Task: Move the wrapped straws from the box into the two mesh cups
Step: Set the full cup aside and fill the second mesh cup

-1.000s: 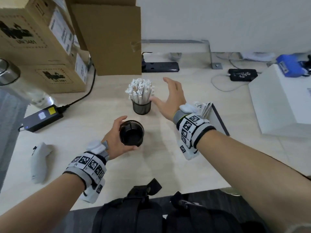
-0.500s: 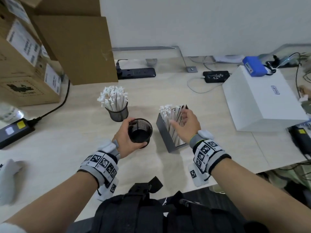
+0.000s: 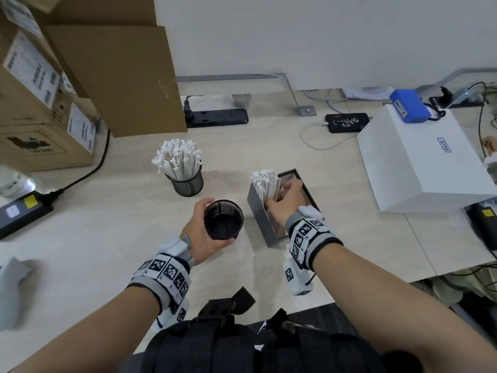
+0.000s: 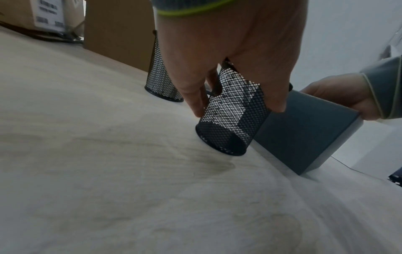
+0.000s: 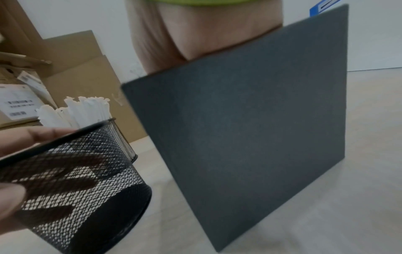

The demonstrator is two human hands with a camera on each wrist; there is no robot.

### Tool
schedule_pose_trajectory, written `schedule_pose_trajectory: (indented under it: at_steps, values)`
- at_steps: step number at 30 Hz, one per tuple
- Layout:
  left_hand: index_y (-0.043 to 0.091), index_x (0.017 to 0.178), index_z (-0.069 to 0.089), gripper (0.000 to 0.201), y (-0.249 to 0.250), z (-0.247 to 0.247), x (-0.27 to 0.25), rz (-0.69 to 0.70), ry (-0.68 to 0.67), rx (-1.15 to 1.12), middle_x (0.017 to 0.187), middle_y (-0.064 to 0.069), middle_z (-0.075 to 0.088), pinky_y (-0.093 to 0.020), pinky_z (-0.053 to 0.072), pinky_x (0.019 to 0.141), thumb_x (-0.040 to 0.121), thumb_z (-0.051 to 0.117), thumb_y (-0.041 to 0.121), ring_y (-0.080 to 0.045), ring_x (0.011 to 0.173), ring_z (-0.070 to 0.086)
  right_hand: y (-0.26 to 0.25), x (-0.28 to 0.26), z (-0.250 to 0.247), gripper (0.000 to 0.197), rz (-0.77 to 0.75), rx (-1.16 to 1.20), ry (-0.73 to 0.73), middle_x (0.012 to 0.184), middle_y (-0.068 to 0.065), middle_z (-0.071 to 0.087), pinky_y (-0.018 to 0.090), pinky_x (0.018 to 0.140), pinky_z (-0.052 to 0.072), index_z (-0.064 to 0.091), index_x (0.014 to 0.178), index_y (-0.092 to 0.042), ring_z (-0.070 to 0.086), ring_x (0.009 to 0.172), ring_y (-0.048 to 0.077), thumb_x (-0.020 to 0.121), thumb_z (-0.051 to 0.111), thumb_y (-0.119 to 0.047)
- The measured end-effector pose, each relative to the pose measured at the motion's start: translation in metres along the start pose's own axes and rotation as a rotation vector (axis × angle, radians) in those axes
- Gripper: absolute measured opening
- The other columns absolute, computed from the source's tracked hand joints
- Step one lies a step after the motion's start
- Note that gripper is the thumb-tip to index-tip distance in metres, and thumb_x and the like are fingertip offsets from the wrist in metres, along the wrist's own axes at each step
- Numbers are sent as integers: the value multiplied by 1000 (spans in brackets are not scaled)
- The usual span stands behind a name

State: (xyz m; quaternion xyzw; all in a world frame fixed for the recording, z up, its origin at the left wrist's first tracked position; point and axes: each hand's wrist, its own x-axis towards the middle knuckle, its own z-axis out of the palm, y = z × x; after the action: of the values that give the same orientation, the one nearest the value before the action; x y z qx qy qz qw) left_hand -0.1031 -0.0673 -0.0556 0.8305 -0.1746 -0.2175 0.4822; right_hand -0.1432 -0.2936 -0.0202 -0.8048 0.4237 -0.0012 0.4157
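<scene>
We find the remaining wrapped straws (image 3: 265, 183) standing upright in the far left corner of the grey box (image 3: 258, 211), their twisted white tips above its rim. The box stands on the pale table (image 3: 121, 238), its near corner close to the table's front edge. Just left of the box, apart from it by a narrow gap, stands the empty mesh cup (image 3: 223, 223); in the left wrist view its base sits flat on the table. Farther back and left, the full mesh cup (image 3: 187, 181) holds a dense bundle of straws, with bare table between the two cups.

We note cardboard boxes (image 3: 113, 76) at the far left, a black power strip (image 3: 217, 117) behind them, and a white case (image 3: 427, 160) well to the right of the box. A black bag (image 3: 242, 343) lies below the front edge.

The left hand (image 3: 200, 232) wraps the empty cup, thumb on the near side, fingers (image 4: 195, 96) round the far wall. The right hand (image 3: 285, 201) reaches into the box, fingers curled against the straws; we cannot tell whether they have closed on any.
</scene>
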Motion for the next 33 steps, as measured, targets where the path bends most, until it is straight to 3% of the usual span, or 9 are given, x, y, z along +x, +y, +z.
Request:
schedule_pose_trajectory:
  at_steps: [4, 7, 9, 14, 17, 23, 27, 31, 33]
  values:
    - [30, 141, 26, 111, -1, 0, 2, -46, -32, -31, 119, 6, 54, -24, 38, 95, 55, 95, 24, -13, 109, 54, 2, 4, 2, 29, -42, -186, -177, 96, 3, 70, 35, 81, 54, 60, 109, -21, 66, 87, 25, 84, 62, -35]
    - [34, 131, 35, 99, -2, 3, 4, -43, -5, -73, 116, 17, 57, -14, 40, 95, 54, 96, 20, -8, 110, 55, 0, 3, 2, 20, -74, -233, -228, 96, 6, 70, 33, 82, 54, 65, 100, -20, 66, 89, 29, 88, 56, -33]
    - [34, 126, 38, 95, -3, 5, 6, -35, 25, -94, 113, 22, 57, -3, 38, 90, 52, 96, 21, -6, 110, 57, 0, 4, 3, 23, -54, -226, -224, 101, 5, 69, 28, 80, 50, 64, 106, -22, 65, 94, 29, 88, 56, -35]
    - [36, 123, 38, 95, 4, 12, 4, -39, 8, -124, 113, 25, 56, -9, 41, 91, 45, 90, 42, 7, 108, 56, 3, 13, 7, 42, 30, -147, -227, 111, 4, 66, 27, 80, 45, 52, 126, -20, 63, 102, 29, 85, 58, -21]
    - [38, 122, 37, 94, 10, 16, 1, -34, -11, -126, 112, 26, 57, -6, 40, 88, 43, 86, 49, 12, 105, 55, 1, 14, 6, 28, 47, -139, -248, 100, 8, 67, 30, 77, 48, 60, 113, -15, 63, 92, 31, 86, 56, -18]
    - [32, 123, 39, 90, 17, 16, 0, -17, -11, -126, 110, 22, 58, 2, 36, 82, 50, 91, 30, 20, 99, 53, -1, 17, 7, 14, 90, -19, -160, 79, 5, 58, 31, 70, 41, 53, 88, -16, 59, 83, 31, 91, 42, -24]
    - [31, 123, 38, 87, 19, 15, 2, -17, -1, -108, 109, 20, 57, 3, 35, 79, 57, 94, 19, 15, 101, 52, -6, 18, -2, 27, 204, 277, -56, 96, 4, 54, 30, 80, 37, 51, 117, -20, 50, 93, 23, 93, 43, -10]
    - [30, 125, 38, 88, 20, 17, 1, -15, -9, -112, 112, 14, 58, 4, 35, 79, 58, 93, 21, 8, 102, 54, -5, 19, 0, 14, 193, 496, 20, 54, 4, 52, 31, 58, 42, 51, 76, -17, 50, 50, 22, 83, 45, -7]
    - [30, 126, 37, 88, 20, 19, 1, -13, -19, -113, 116, 10, 58, 4, 35, 79, 58, 93, 22, -2, 103, 56, -9, 14, -6, 19, 159, 512, 41, 43, 2, 46, 32, 54, 44, 51, 70, -14, 46, 39, 21, 88, 50, -20]
